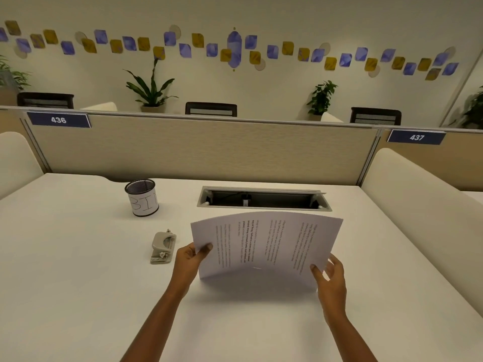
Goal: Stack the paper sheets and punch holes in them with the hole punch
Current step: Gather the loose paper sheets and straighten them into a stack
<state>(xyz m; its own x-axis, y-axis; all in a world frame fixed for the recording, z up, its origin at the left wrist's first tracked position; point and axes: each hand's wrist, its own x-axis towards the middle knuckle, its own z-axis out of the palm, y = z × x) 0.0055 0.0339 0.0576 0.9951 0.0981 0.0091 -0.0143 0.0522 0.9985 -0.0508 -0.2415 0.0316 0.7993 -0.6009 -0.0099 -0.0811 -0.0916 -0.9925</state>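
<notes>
A stack of printed paper sheets (266, 246) stands on its long edge on the white desk (78, 283), bowed toward me, with the text running sideways. My left hand (189, 259) grips the stack's left side, thumb on the front. My right hand (330, 278) holds the right side, thumb on the front and fingers behind. A grey hole punch (162, 247) lies flat on the desk just left of my left hand, apart from the paper.
A black mesh cup (142, 197) with a white label stands at the back left. An open cable tray (264, 199) is set into the desk behind the paper. A beige partition (198, 150) closes the far edge. Cream side panels flank the desk.
</notes>
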